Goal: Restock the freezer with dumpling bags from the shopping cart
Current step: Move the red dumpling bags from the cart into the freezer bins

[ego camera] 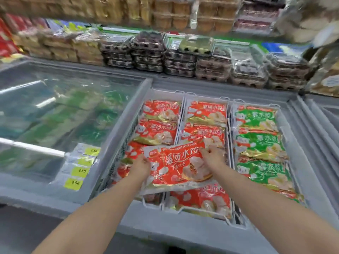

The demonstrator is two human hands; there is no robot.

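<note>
Red dumpling bag pinched at both ends by left hand and right hand fingers, arms outstretched.

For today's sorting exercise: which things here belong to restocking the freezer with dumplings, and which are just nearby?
Part of the job: red dumpling bag, held by left hand and right hand; freezer baskets; green dumpling bags.

Just nearby: egg cartons; yellow price tags; closed glass lid.

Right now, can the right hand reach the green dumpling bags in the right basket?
Probably yes. The right hand is busy holding the red bag with the left hand, but the green bags lie uncovered just beside it.
</note>
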